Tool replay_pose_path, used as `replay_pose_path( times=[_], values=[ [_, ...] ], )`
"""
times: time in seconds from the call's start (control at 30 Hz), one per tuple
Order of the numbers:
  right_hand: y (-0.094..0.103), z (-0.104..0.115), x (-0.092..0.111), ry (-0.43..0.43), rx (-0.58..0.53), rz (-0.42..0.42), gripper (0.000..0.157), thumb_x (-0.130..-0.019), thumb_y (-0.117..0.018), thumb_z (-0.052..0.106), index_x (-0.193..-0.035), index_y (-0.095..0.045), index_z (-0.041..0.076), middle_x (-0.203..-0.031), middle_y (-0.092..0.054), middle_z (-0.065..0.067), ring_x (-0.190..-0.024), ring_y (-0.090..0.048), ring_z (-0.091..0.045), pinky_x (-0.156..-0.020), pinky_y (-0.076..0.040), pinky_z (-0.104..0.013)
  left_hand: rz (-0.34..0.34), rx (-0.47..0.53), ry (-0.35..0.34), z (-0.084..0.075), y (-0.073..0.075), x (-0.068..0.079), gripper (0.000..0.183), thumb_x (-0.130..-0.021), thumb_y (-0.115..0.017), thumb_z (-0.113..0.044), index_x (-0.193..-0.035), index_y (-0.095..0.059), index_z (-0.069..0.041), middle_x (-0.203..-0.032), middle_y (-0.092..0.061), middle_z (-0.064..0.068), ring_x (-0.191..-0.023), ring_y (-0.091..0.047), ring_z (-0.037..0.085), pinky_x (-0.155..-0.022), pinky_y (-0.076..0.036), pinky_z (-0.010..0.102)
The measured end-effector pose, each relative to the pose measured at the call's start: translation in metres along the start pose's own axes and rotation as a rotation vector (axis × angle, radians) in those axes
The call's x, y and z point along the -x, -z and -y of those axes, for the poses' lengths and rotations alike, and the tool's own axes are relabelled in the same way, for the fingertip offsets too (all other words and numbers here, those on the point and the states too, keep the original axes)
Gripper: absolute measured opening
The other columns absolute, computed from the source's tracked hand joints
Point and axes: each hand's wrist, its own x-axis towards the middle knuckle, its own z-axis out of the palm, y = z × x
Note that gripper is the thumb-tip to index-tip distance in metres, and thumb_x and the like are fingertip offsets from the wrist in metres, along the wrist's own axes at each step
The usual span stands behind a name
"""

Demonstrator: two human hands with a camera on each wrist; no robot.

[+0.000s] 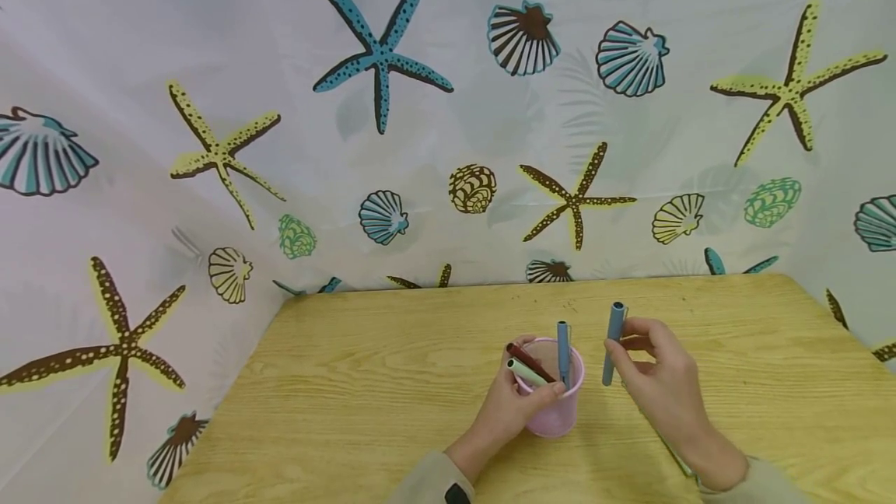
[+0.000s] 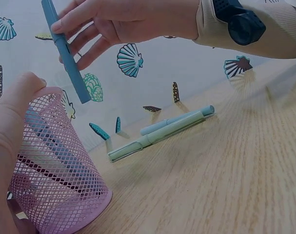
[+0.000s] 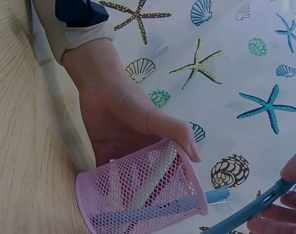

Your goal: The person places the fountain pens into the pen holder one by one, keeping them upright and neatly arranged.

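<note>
My left hand [image 1: 500, 411] holds a pink mesh pen cup [image 1: 554, 420] on the table, thumb at the near rim and fingers around its far side. Inside the cup lean a dark red pen [image 1: 530, 362], a pale green pen [image 1: 526, 372] and a blue pen [image 1: 563, 348]. To the right of the cup, my right hand [image 1: 665, 383] pinches another blue pen [image 1: 614, 333] between thumb and fingers. That pen is held nearly upright in the air, apart from the cup.
On the wooden table [image 1: 378, 379] lie a light green pen [image 2: 160, 135] and a blue pen [image 2: 174, 120], side by side in the left wrist view. A curtain [image 1: 448, 115] printed with starfish and shells stands behind the table and along its sides.
</note>
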Motion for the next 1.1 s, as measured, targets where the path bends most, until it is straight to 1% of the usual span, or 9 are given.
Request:
replay_pose_path(
  times=[0.1, 0.17, 0.3, 0.4, 0.53, 0.67, 0.8, 0.93, 1.1],
  values=[
    [-0.004, 0.004, -0.001, 0.039, -0.056, -0.013, 0.033, -0.074, -0.07, -0.013, -0.104, -0.059, -0.002, -0.092, -0.061, -0.007, -0.08, -0.062, -0.01, -0.058, -0.05, -0.016, 0.003, 0.003, -0.007, 0.0, 0.0, 0.0, 0.065, -0.084, -0.068, -0.019, -0.136, -0.029, -0.016, -0.126, -0.047, 0.02, -0.111, -0.049, 0.037, -0.089, -0.042, 0.035],
    [-0.008, 0.006, -0.001, 0.047, -0.094, -0.021, 0.034, -0.074, -0.069, -0.014, -0.105, -0.058, -0.004, -0.091, -0.061, -0.008, -0.08, -0.062, -0.011, -0.059, -0.05, -0.017, 0.001, 0.0, -0.006, 0.0, 0.0, 0.0, 0.065, -0.084, -0.069, -0.019, -0.136, -0.029, -0.015, -0.126, -0.047, 0.019, -0.112, -0.049, 0.036, -0.09, -0.042, 0.036],
    [-0.015, 0.009, -0.002, 0.047, -0.147, -0.034, 0.033, -0.076, -0.067, -0.014, -0.106, -0.057, -0.004, -0.092, -0.061, -0.01, -0.081, -0.062, -0.01, -0.061, -0.051, -0.018, -0.004, -0.013, 0.001, -0.001, 0.001, 0.0, 0.065, -0.084, -0.069, -0.022, -0.136, -0.03, -0.016, -0.129, -0.046, 0.015, -0.115, -0.047, 0.033, -0.093, -0.04, 0.042],
    [-0.02, 0.01, -0.001, 0.039, -0.188, -0.015, 0.031, -0.079, -0.067, -0.009, -0.107, -0.057, -0.004, -0.093, -0.061, -0.011, -0.08, -0.063, -0.014, -0.06, -0.052, -0.02, -0.004, -0.012, 0.011, -0.001, 0.001, -0.001, 0.065, -0.084, -0.069, -0.024, -0.136, -0.03, -0.018, -0.131, -0.045, 0.012, -0.118, -0.046, 0.031, -0.094, -0.039, 0.046],
    [-0.028, 0.008, 0.004, 0.032, -0.217, 0.016, 0.031, -0.079, -0.068, -0.008, -0.108, -0.056, -0.003, -0.092, -0.061, -0.01, -0.078, -0.064, -0.019, -0.059, -0.052, -0.022, -0.001, -0.004, 0.021, -0.002, 0.001, 0.0, 0.066, -0.084, -0.069, -0.025, -0.136, -0.029, -0.019, -0.132, -0.045, 0.012, -0.118, -0.046, 0.031, -0.094, -0.039, 0.046],
    [-0.034, 0.005, 0.007, 0.047, -0.185, 0.009, 0.033, -0.076, -0.068, -0.012, -0.105, -0.057, -0.003, -0.09, -0.062, -0.009, -0.076, -0.063, -0.017, -0.059, -0.052, -0.021, 0.003, 0.004, 0.018, -0.002, 0.001, 0.0, 0.066, -0.084, -0.069, -0.025, -0.137, -0.029, -0.019, -0.131, -0.045, 0.012, -0.117, -0.046, 0.031, -0.093, -0.04, 0.045],
    [-0.036, 0.002, 0.01, 0.04, -0.139, 0.022, 0.031, -0.076, -0.069, -0.01, -0.104, -0.057, -0.001, -0.089, -0.062, -0.006, -0.078, -0.062, -0.015, -0.063, -0.052, -0.022, 0.008, 0.023, 0.019, -0.002, 0.0, -0.001, 0.066, -0.085, -0.068, -0.024, -0.137, -0.029, -0.018, -0.132, -0.045, 0.012, -0.117, -0.046, 0.031, -0.093, -0.041, 0.044],
    [-0.038, 0.0, 0.013, 0.044, -0.089, 0.051, 0.029, -0.077, -0.071, -0.006, -0.101, -0.058, 0.002, -0.09, -0.062, -0.002, -0.08, -0.061, -0.014, -0.067, -0.052, -0.026, 0.014, 0.039, 0.018, -0.002, 0.0, -0.001, 0.065, -0.086, -0.067, -0.021, -0.137, -0.029, -0.018, -0.133, -0.044, 0.012, -0.118, -0.046, 0.031, -0.093, -0.041, 0.042],
    [-0.039, -0.001, 0.018, 0.078, -0.017, 0.081, 0.025, -0.074, -0.074, -0.004, -0.093, -0.06, 0.005, -0.086, -0.061, 0.004, -0.077, -0.058, -0.013, -0.069, -0.049, -0.03, 0.011, 0.04, 0.018, 0.0, 0.0, -0.002, 0.064, -0.086, -0.068, -0.02, -0.136, -0.029, -0.018, -0.132, -0.045, 0.013, -0.117, -0.047, 0.032, -0.093, -0.041, 0.04]
  ],
)
